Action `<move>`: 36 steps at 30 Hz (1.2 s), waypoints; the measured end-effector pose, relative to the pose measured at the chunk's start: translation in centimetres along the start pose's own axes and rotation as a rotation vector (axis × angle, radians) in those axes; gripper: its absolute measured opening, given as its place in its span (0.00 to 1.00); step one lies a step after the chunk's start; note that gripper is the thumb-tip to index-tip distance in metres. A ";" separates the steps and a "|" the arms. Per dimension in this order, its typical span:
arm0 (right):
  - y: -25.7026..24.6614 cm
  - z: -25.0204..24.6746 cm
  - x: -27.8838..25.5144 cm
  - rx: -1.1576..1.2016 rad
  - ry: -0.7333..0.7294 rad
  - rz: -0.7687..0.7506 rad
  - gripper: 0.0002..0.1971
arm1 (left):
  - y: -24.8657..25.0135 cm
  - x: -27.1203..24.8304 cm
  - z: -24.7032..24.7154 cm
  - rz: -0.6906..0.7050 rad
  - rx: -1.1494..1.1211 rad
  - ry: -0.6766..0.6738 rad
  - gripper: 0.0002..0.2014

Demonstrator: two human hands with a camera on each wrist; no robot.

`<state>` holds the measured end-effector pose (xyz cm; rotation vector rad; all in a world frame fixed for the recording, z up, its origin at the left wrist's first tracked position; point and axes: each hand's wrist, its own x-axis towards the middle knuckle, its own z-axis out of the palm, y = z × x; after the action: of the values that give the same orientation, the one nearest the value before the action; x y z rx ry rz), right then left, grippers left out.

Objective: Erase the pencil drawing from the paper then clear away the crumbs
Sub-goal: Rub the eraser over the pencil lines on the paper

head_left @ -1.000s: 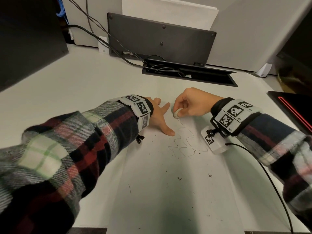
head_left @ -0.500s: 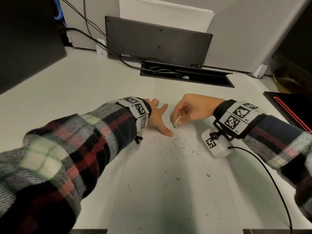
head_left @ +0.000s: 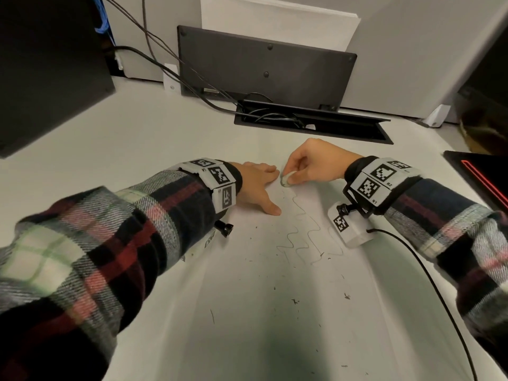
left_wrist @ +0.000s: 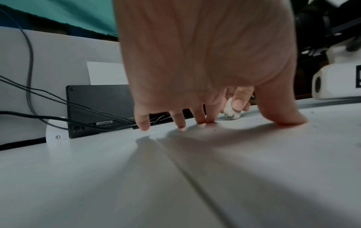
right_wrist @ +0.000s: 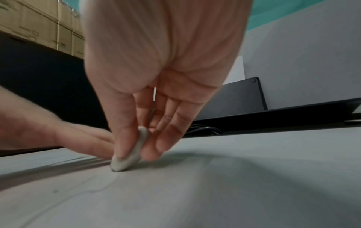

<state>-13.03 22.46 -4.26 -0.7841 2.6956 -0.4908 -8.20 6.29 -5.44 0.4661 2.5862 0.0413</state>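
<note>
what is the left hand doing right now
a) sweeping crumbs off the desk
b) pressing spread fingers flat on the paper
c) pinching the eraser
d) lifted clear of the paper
b: the left hand has its fingers spread and planted on the paper, while the right hand pinches the eraser.

I wear plaid flannel sleeves (head_left: 115,243) in red, navy and white, with white marker-tagged wristbands (head_left: 217,180); a black cable (head_left: 428,284), seemingly, trails from my right.

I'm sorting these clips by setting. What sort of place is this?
Probably an office desk: a white desk with a cable slot fed by black cables, and a grey partition wall behind.
</note>
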 end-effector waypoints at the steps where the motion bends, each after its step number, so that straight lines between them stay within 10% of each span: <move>1: -0.1 0.0 0.0 0.002 -0.008 -0.006 0.09 | 0.0 0.0 0.0 -0.006 0.011 -0.009 0.46; 36: -1.5 1.0 -1.8 0.126 -0.199 0.001 0.05 | 0.7 0.6 0.6 -0.024 0.017 -0.150 0.49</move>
<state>-10.49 22.06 -4.25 -0.7541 2.4564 -0.5459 -8.12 7.11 -6.16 0.4273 2.4466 -0.0237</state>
